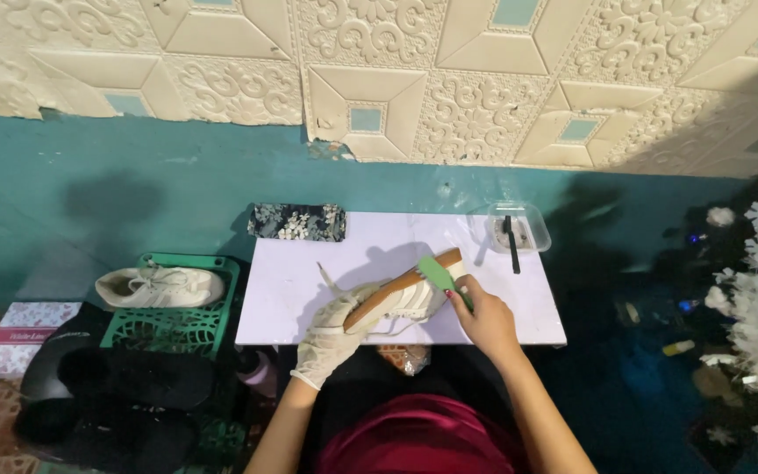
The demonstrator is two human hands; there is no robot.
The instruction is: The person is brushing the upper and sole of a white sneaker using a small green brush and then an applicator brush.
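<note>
While my left hand [328,338], in its white glove, is wrapped around the toe end of the white shoe [401,298], my bare right hand [482,318] is closed tight on a green brush [439,274]. The shoe is tipped on its side over the front of the little white table [309,290], with its tan sole facing up, and the brush sits on the sole near the heel. I think the shoe could slip out of my glove if I push the brush too hard. The loose laces [331,279] hang down and could get caught in the brush. My elbow could also bump the clear tub [519,230] at the back corner, which has a black stick in it. A flowery pouch [296,222] lies at the other back corner. Beside the table, the other white shoe [160,286] rests on a green basket [221,325]. The wall [89,193] is teal below, with bumpy cream tiles above.
</note>
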